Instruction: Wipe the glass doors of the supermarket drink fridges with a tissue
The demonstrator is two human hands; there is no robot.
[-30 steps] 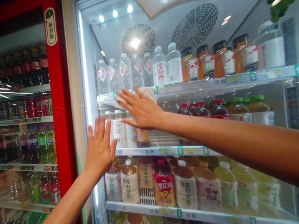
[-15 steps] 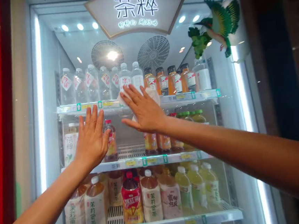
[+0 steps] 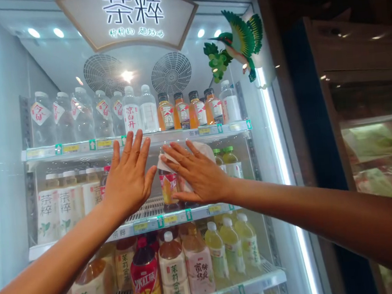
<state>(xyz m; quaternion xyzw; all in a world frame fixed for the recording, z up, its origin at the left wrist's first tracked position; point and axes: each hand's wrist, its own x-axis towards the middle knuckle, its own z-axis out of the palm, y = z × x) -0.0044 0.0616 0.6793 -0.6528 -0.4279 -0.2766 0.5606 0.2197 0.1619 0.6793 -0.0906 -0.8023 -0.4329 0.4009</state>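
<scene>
The right hand (image 3: 198, 174) lay flat, fingers extended and slightly apart, over a white cloth (image 3: 205, 150) at the cooler's glass front (image 3: 134, 70); the cloth showed past it from 10 to 1 o'clock. At that hand's 9 o'clock, the left hand (image 3: 130, 178) spread its fingers, palm toward the glass. A bird decal (image 3: 242, 47) sat at the right hand's 1 o'clock.

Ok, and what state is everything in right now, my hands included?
Left hand, open, palm facing away
Right hand, open, flat over the white cloth
White cloth, spread, partly hidden
Fridge door, looks shut
Sign, lit
Right light strip, lit
Clear bottles, upright, capped
Red tea bottle, upright, capped
</scene>
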